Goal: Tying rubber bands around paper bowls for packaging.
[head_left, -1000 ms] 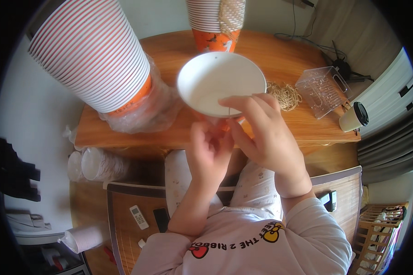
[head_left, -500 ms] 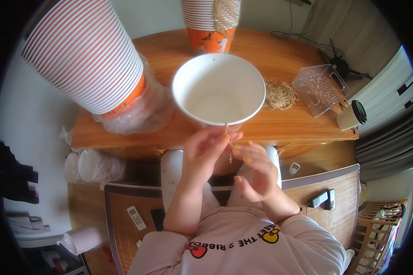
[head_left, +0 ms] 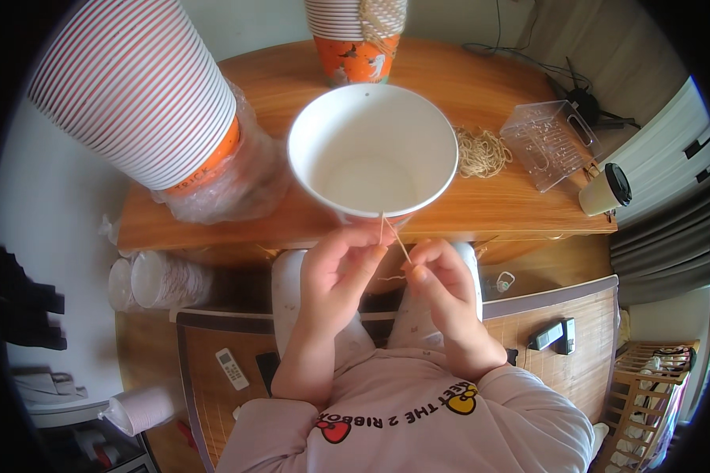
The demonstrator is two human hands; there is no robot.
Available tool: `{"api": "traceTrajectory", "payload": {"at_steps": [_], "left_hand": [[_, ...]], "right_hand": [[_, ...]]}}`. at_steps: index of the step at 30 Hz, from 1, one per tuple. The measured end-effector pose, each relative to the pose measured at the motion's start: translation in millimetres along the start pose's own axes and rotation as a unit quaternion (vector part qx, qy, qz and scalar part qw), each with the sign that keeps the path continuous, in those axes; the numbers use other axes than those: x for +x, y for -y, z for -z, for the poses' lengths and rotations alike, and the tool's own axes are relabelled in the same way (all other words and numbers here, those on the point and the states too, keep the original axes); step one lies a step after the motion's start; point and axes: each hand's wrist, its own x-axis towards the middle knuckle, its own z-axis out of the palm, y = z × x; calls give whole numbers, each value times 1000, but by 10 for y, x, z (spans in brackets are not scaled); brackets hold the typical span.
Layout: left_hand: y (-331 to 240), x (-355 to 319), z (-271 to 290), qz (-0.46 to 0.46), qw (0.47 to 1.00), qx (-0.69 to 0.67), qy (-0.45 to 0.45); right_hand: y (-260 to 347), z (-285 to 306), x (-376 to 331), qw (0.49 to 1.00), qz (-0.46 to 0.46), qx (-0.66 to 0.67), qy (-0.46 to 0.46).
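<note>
A large white-lined paper bucket point(head_left: 363, 169) stands at the table's near edge, its open mouth facing me. A small hole shows in its far wall just under the rim. At the near rim a thin beige cord point(head_left: 397, 240) hangs out in two strands. My left hand point(head_left: 333, 272) is closed in a pinch on the cord close below the rim. Thumb and fingertips of my right hand point(head_left: 446, 288) pinch the slanting strand a little lower and to the right. The cord's loose tail shows between the hands.
On the wooden table point(head_left: 260, 67) stand a tall stack of buckets point(head_left: 138, 98) in plastic wrap and a second stack point(head_left: 355, 59) behind. To the right lie a pile of cords point(head_left: 481, 152), a clear plastic bin point(head_left: 548, 146) and a lidded cup point(head_left: 605, 191).
My right hand has gone from loosely spread fingers to a pinch on the cord, drawing the strand taut down to the right. My left hand stays below the rim.
</note>
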Motion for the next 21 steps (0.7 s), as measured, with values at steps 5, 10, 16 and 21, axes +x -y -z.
{"api": "traceTrajectory", "payload": {"at_steps": [5, 10, 16, 21], "left_hand": [[75, -24, 18, -2, 1000, 13, -19], [88, -103, -36, 61, 993, -75, -71], [11, -93, -47, 145, 962, -218, -83], [21, -108, -29, 164, 945, -268, -88]], "right_hand": [[23, -93, -5, 987, 59, -150, -23], [11, -118, 47, 953, 139, -270, -7], [10, -100, 89, 906, 194, -375, -4], [130, -144, 129, 892, 203, -401, -56]]}}
